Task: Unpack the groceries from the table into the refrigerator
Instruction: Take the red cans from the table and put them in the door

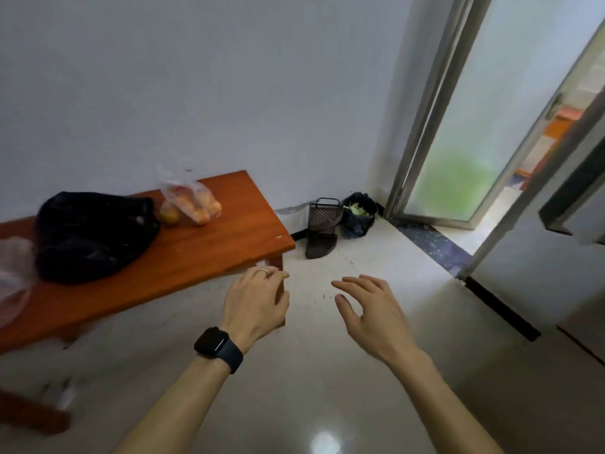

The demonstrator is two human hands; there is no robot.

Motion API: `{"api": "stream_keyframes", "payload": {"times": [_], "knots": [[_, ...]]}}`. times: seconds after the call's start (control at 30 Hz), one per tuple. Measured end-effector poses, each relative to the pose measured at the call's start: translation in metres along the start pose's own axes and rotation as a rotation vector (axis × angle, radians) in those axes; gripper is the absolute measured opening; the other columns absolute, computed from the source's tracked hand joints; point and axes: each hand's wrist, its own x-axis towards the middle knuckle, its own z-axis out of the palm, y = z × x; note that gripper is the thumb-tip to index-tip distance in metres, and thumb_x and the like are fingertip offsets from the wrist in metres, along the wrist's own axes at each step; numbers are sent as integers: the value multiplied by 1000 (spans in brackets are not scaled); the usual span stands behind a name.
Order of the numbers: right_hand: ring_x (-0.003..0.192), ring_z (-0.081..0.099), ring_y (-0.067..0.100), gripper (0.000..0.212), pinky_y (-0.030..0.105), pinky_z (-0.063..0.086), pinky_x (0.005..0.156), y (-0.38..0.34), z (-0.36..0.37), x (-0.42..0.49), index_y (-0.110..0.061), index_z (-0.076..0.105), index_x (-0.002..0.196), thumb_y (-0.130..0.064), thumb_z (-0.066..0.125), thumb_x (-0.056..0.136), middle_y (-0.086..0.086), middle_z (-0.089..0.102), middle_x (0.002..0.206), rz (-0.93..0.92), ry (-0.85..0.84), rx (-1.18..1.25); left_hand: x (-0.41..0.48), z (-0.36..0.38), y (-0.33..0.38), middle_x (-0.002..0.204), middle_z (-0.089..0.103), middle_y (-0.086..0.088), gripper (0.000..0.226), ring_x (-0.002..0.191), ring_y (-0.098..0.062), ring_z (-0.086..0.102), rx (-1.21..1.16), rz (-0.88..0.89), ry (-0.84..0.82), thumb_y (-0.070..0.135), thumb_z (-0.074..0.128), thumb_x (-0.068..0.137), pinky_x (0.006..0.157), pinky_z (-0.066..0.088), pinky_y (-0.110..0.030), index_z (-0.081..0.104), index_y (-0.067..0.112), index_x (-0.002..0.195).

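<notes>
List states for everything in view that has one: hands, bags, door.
left hand, open, empty, near the table corner
right hand, open, empty, over the floor
black bag, slumped on table, contents hidden
fruit bag, on table, top bunched
pink bag, on table, cut off by frame edge
bin bag, on floor, open, greens inside
door, partly open

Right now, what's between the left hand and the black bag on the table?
Head view: only bare red-brown table lies between the left hand and the black bag. The clear bag of fruit sits behind that line.
</notes>
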Motion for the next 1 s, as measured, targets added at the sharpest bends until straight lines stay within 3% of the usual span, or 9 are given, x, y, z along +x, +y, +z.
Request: {"api": "stream_keyframes", "payload": {"times": [0.2,0.33,0.53,0.73,1.0], "knots": [[133,37,14,39,30,36,107,-121,76,50,-37,56,138,-43,48,100,-16,57,138,-180,-113,12,-48,-33,-144,141,52,8,43,132,-14,43,40,-210,19,42,47,98,109,33,-33,51,32,140],[131,44,19,38,34,33,110,-189,113,84,-33,59,135,-42,52,99,-12,60,135,-313,-157,36,-65,-54,-219,142,51,6,44,133,-15,42,60,-337,38,42,49,98,109,35,-35,50,30,141],[136,37,20,43,37,37,109,-266,170,141,-37,51,141,-49,47,99,-13,53,143,-425,-266,35,-62,-77,-316,138,55,8,43,129,-15,47,131,-482,89,43,52,97,105,39,-34,54,30,138],[136,37,18,42,34,41,106,-316,234,219,-38,51,140,-49,45,100,-12,52,142,-480,-352,71,-21,-92,-404,136,57,6,43,129,-16,48,156,-522,109,40,53,95,104,39,-34,57,29,136],[138,36,12,50,30,38,109,-358,305,312,-37,40,147,-49,45,100,-14,48,146,-414,-465,129,62,-96,-512,145,49,4,45,139,-18,37,196,-445,-39,41,46,101,114,31,-35,48,27,143]]}}
